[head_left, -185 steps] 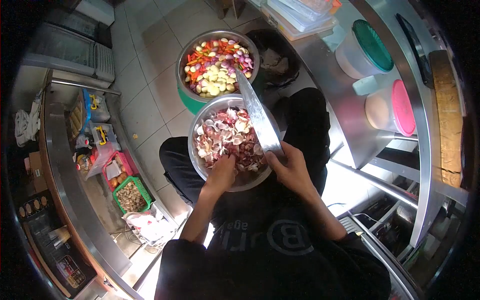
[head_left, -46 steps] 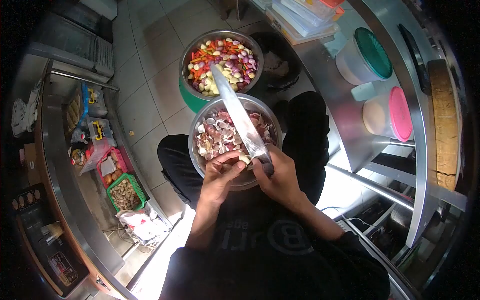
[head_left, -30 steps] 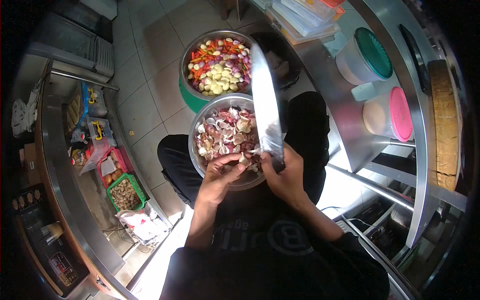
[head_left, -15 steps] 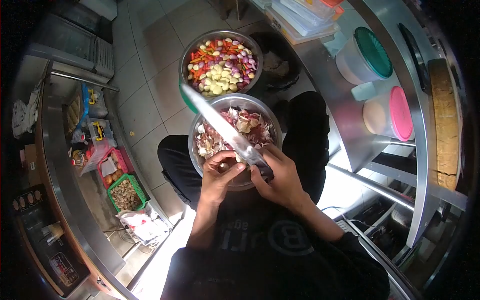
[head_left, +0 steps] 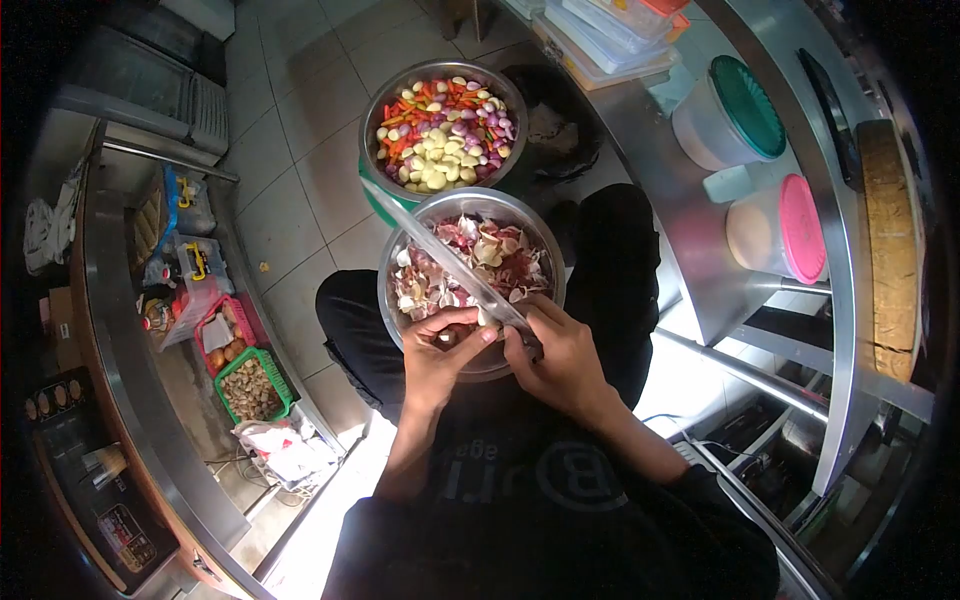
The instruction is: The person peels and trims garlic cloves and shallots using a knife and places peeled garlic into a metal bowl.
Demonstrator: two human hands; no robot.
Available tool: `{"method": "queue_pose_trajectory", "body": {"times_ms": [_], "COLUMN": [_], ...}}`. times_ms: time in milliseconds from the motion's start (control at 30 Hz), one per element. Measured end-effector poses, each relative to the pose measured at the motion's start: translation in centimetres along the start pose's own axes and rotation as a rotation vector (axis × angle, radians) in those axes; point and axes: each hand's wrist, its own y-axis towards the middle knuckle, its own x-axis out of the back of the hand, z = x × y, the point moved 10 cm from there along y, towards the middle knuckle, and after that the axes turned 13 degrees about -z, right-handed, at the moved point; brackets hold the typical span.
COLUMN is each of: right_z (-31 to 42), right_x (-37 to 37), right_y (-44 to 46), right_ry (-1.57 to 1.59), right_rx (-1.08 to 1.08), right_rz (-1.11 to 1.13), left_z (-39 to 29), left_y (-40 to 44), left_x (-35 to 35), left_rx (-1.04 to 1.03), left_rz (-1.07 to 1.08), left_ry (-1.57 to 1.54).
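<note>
My right hand (head_left: 562, 362) is closed around the handle of a long knife (head_left: 440, 252), whose blade points up and to the left across the near bowl. My left hand (head_left: 437, 355) pinches a pale garlic clove (head_left: 487, 318) between thumb and fingers, close to the blade near the handle. Whether the edge touches the clove I cannot tell. Under both hands, a metal bowl (head_left: 553, 250) sits between my legs, full of garlic skins (head_left: 490, 245) and reddish peelings. Beyond it stands a larger metal bowl (head_left: 369, 125) holding peeled garlic (head_left: 437, 160), shallots (head_left: 495, 105) and chillies (head_left: 405, 105).
At right, a steel counter (head_left: 690, 250) carries a green-lidded tub (head_left: 705, 125) and a pink-lidded tub (head_left: 765, 235). On a low shelf to the left are a green basket (head_left: 285, 375), a red basket (head_left: 243, 320) and a plastic bag (head_left: 285, 450). Tiled floor (head_left: 290, 180) lies ahead.
The knife blade has rotated and now looks narrower, more edge-on, with its tip slightly lower. Both hands have barely moved, and the clove stays in my left fingers.
</note>
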Motion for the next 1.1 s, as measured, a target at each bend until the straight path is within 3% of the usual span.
{"method": "queue_pose_trajectory", "body": {"times_ms": [200, 433, 767, 933, 1033, 1100], "right_z": [0.6, 0.0, -1.1, -1.7, -2.0, -2.1], "right_x": [-0.1, -0.9, 0.4, 0.5, 0.6, 0.5], "right_y": [-0.2, -0.6, 0.2, 0.6, 0.7, 0.5], "right_ry": [-0.011, -0.065, -0.043, 0.132, 0.138, 0.142], "right_rx": [0.051, 0.031, -0.036, -0.108, -0.097, -0.111], "right_rz": [0.002, 0.027, -0.091, -0.095, -0.129, -0.126], "left_z": [-0.3, -1.5, -1.3, -0.7, 0.5, -1.3], "left_y": [0.3, 0.1, 0.0, 0.0, -0.3, -0.4], "left_x": [0.6, -0.2, -1.0, -1.1, -1.6, -2.5], "left_rx": [-0.098, -0.117, 0.006, 0.035, 0.152, -0.129], "left_rz": [-0.040, -0.034, 0.032, 0.102, 0.118, 0.120], "left_ry": [0.147, 0.096, 0.040, 0.045, -0.035, -0.012]}}
